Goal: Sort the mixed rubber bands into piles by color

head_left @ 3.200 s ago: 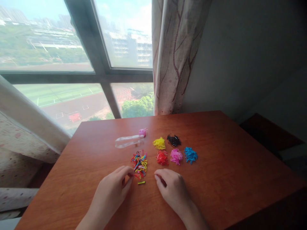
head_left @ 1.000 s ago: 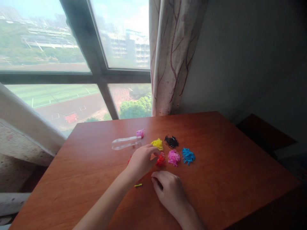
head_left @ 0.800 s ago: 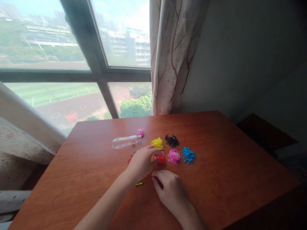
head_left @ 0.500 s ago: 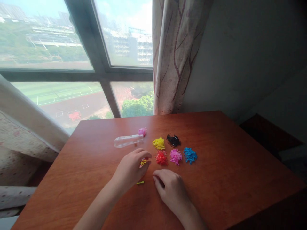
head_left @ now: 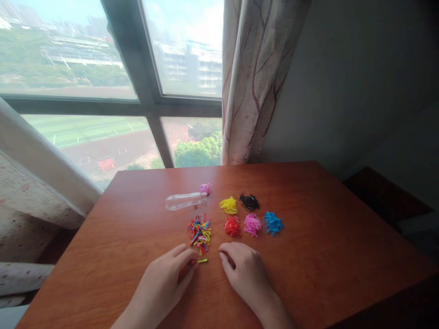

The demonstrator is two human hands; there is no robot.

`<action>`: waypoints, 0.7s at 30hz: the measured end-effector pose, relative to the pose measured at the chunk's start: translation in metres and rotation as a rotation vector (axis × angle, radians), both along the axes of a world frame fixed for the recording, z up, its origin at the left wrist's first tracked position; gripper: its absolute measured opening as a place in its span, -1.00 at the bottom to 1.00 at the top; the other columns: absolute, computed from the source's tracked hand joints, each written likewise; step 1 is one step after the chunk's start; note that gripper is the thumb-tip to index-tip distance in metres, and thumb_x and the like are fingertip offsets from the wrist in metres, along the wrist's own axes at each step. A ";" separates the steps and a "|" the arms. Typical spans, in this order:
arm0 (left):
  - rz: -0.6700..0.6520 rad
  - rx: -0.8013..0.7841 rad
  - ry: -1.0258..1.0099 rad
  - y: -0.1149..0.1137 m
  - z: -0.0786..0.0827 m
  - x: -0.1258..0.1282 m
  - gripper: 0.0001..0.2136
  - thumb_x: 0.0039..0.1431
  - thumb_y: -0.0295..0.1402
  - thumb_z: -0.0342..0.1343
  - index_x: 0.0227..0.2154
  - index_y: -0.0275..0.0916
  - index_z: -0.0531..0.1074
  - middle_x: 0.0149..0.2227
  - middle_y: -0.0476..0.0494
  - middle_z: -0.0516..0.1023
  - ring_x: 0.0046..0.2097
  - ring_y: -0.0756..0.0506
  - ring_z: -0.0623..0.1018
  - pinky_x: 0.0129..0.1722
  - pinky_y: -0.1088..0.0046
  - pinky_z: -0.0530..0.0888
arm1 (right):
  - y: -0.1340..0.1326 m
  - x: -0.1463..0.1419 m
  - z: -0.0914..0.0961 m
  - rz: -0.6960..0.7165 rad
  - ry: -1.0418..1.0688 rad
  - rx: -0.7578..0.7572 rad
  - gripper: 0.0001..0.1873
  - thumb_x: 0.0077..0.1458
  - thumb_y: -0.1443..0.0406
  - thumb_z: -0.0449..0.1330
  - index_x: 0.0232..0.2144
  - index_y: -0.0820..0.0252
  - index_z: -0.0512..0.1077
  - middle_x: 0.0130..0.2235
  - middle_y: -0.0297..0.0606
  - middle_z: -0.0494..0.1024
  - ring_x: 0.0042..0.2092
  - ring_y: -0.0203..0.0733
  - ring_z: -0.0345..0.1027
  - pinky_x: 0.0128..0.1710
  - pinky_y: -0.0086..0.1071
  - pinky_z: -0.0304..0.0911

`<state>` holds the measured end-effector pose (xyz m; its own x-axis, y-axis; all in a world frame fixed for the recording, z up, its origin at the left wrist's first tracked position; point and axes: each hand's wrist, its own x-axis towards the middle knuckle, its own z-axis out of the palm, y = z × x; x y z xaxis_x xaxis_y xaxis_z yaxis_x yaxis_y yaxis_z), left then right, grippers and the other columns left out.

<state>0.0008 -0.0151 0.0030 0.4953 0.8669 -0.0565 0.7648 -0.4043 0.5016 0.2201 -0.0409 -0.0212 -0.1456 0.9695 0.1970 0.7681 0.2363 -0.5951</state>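
Observation:
My left hand (head_left: 168,276) rests low on the table with thumb and forefinger pinched at the left end of a small yellow-green rubber band (head_left: 203,260). Just beyond its fingertips lies a mixed heap of coloured rubber bands (head_left: 200,232). My right hand (head_left: 245,267) is closed, thumb against forefinger, on the tabletop; anything between those fingertips is too small or hidden. In front of it are sorted piles of red bands (head_left: 232,226), pink bands (head_left: 253,225), blue bands (head_left: 273,223), yellow bands (head_left: 228,205) and black bands (head_left: 249,201).
A clear plastic bottle-like container (head_left: 183,201) lies on its side behind the mixed heap, with a pink cap-like piece (head_left: 205,188) by its right end. The brown wooden table (head_left: 325,246) meets a window and a patterned curtain (head_left: 255,82) at the back.
My left hand has drawn back toward me from over the mixed heap, uncovering it, and now pinches at the yellow-green band. My right hand stays in place. The view has shifted slightly.

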 end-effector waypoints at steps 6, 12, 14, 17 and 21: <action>0.001 0.020 -0.006 -0.003 -0.006 0.003 -0.80 0.30 -0.39 -0.10 -0.29 -0.10 0.44 -0.28 -0.02 0.51 -0.27 -0.04 0.55 -0.30 0.55 0.40 | -0.004 -0.012 0.009 0.075 -0.039 -0.036 -0.87 0.15 0.40 0.18 -0.28 0.05 0.45 -0.34 -0.41 0.53 -0.30 -0.25 0.37 -0.30 -0.43 0.08; 0.016 0.013 -0.044 -0.002 -0.005 0.006 -0.81 0.27 -0.40 -0.08 -0.31 -0.11 0.45 -0.29 -0.02 0.52 -0.27 -0.04 0.56 -0.29 0.55 0.42 | -0.003 -0.023 0.008 0.124 -0.064 -0.032 -0.87 0.14 0.40 0.20 -0.28 0.05 0.44 -0.31 -0.40 0.55 -0.27 -0.24 0.38 -0.30 -0.43 0.08; 0.019 0.008 -0.070 -0.002 -0.004 0.005 -0.82 0.26 -0.39 -0.07 -0.31 -0.11 0.45 -0.29 -0.02 0.52 -0.27 -0.04 0.55 -0.28 0.55 0.42 | -0.002 -0.024 0.006 0.114 -0.068 -0.028 -0.89 0.14 0.40 0.19 -0.31 0.07 0.44 -0.33 -0.40 0.55 -0.29 -0.24 0.38 -0.31 -0.44 0.08; 0.029 -0.010 -0.102 -0.002 -0.002 0.004 -0.82 0.27 -0.39 -0.06 -0.31 -0.11 0.45 -0.29 -0.02 0.52 -0.27 -0.04 0.55 -0.27 0.55 0.42 | -0.002 -0.023 0.006 0.110 -0.064 -0.017 -0.90 0.14 0.40 0.19 -0.33 0.07 0.44 -0.35 -0.40 0.54 -0.31 -0.24 0.38 -0.32 -0.44 0.09; 0.055 -0.040 -0.153 -0.001 0.001 0.004 -0.86 0.23 -0.42 -0.01 -0.33 -0.13 0.45 -0.32 -0.01 0.53 -0.30 -0.02 0.53 -0.30 0.55 0.40 | -0.003 -0.023 0.006 0.107 -0.038 -0.010 -0.89 0.13 0.41 0.19 -0.34 0.08 0.44 -0.37 -0.41 0.53 -0.32 -0.25 0.37 -0.32 -0.44 0.09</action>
